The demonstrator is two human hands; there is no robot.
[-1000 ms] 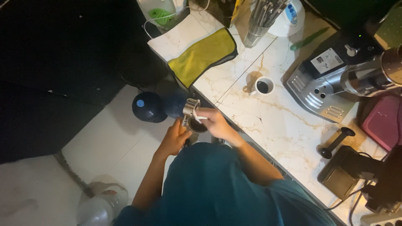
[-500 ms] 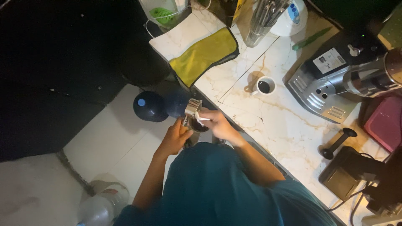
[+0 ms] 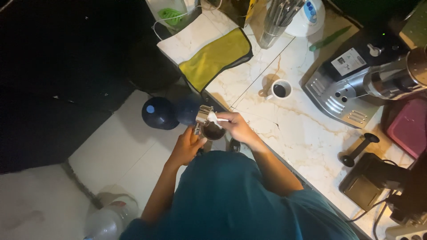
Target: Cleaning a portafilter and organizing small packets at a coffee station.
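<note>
Portafilter, a metal basket with dark grounds inside, is being held off the edge of the marble counter, over the pale floor and just beside a dark round bin. Its handle is being gripped from below by the left hand, closed around it. A small white tool is being pinched in the right hand and worked at the basket rim. Grounds are likely to be flicked past the bin onto the floor if the tool is being scraped too hard, since the basket is not being kept squarely above the bin. A white cup of dark coffee is standing well apart, near the espresso machine.
</note>
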